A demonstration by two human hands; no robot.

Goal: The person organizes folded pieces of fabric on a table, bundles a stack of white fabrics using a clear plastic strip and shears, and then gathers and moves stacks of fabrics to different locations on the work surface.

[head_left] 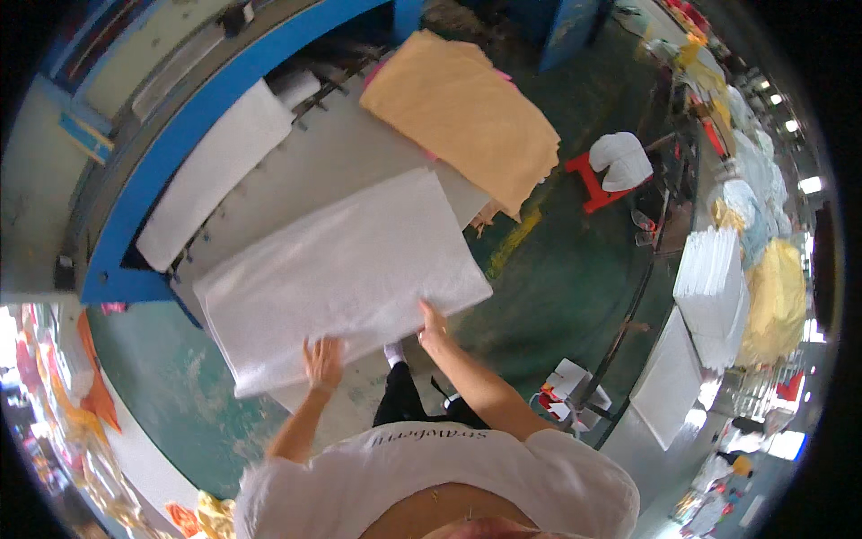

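Note:
A wide white folded fabric sheet (350, 269) lies before me on a grey work surface (323, 158), its near edge towards my body. My left hand (324, 365) rests palm down on this near edge, slightly blurred, fingers spread over the cloth. Further right, my right hand (433, 326) grips the same edge with the thumb on top; its other fingers are hidden beneath. Behind the sheet, a stack of orange-tan cloth (465, 114) sits at the surface's far right end, with a little pink showing under it.
A blue machine frame (135, 222) curves along the left, with a white fabric strip (222, 175) inside it. On the green floor (539, 296) to the right stands a red stool (592, 185) bearing a white pad (621, 162). White folded stacks (710, 290) line the right-hand table.

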